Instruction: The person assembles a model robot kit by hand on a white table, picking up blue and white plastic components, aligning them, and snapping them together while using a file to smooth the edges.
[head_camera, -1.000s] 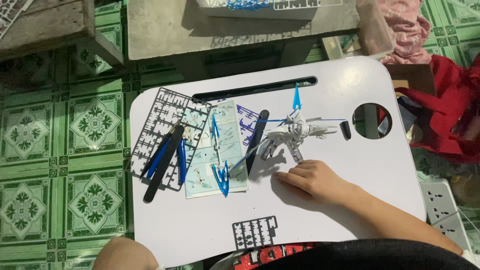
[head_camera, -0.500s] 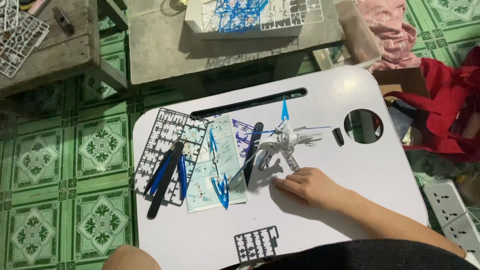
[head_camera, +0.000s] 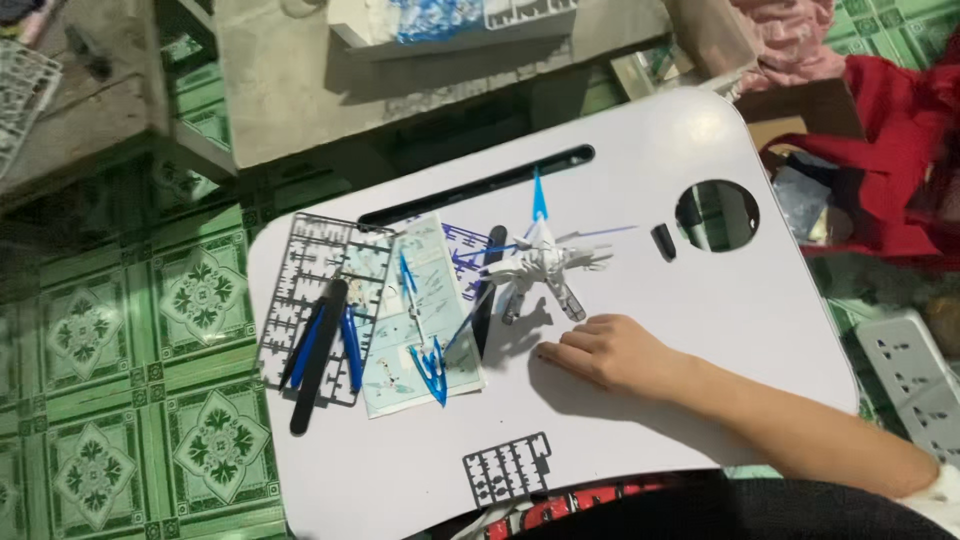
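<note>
My right hand (head_camera: 610, 355) lies palm down on the white lap table (head_camera: 700, 130), fingers loosely together and holding nothing. Its fingertips are just below and right of a small white model figure with blue blades (head_camera: 540, 268), not touching it. A black stick-shaped tool (head_camera: 488, 290) lies to the model's left. Further left are a pale printed instruction sheet (head_camera: 415, 340) with loose blue parts (head_camera: 432, 365), a grey parts frame (head_camera: 305, 270), and a long black tool (head_camera: 318, 360) beside blue-handled cutters (head_camera: 350, 350). My left hand is out of view.
A small grey parts frame (head_camera: 507, 468) lies at the table's near edge. The table has a black slot (head_camera: 480, 187), a round hole (head_camera: 716, 215) and a small black piece (head_camera: 664, 242). A concrete bench (head_camera: 330, 70), red cloth (head_camera: 900, 150) and a power strip (head_camera: 915, 375) surround it.
The view has drifted slightly and the scene looks darker. My right hand stays flat in the same spot below the model; nothing on the table has moved.
</note>
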